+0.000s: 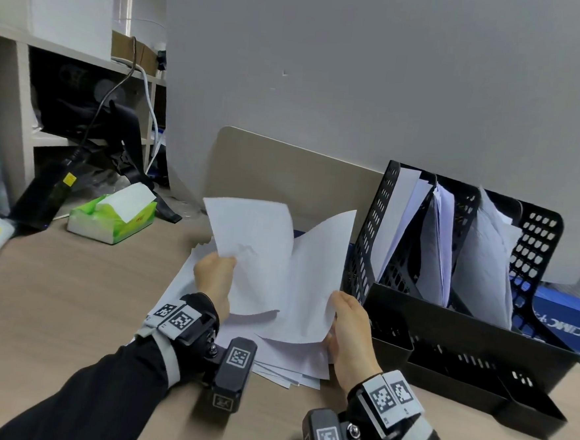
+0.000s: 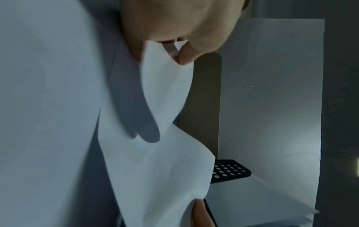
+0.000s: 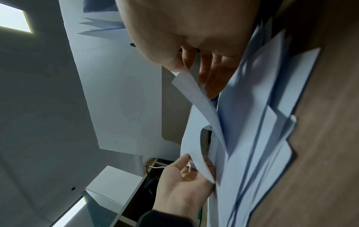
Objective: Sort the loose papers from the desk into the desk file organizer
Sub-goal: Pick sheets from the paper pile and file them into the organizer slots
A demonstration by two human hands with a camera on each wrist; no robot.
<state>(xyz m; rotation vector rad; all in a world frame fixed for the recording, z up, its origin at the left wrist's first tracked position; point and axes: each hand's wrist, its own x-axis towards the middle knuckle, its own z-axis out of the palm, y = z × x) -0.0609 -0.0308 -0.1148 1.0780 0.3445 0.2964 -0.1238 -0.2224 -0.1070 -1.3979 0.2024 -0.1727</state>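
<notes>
I have two sheets up off the loose stack point(image 1: 292, 361), which lies near the front edge of the table point(image 1: 81, 294), just left of the file organizer point(image 1: 465, 300). My left hand point(image 1: 214, 276) pinches the lower left edge of one sheet point(image 1: 252, 251) between thumb and fingers; my right hand point(image 1: 351, 327) grips the bottom right edge of the second sheet point(image 1: 315, 276), which curls upward. This paper looks thin, light and floppy, so I judge it will buckle unless held by an edge and fed in edge first; the sheets may also slide over one another. The organizer stands toward the table's back right, its upright black mesh compartments already holding leaning white papers point(image 1: 484, 264), while the low front trays look unfilled.
</notes>
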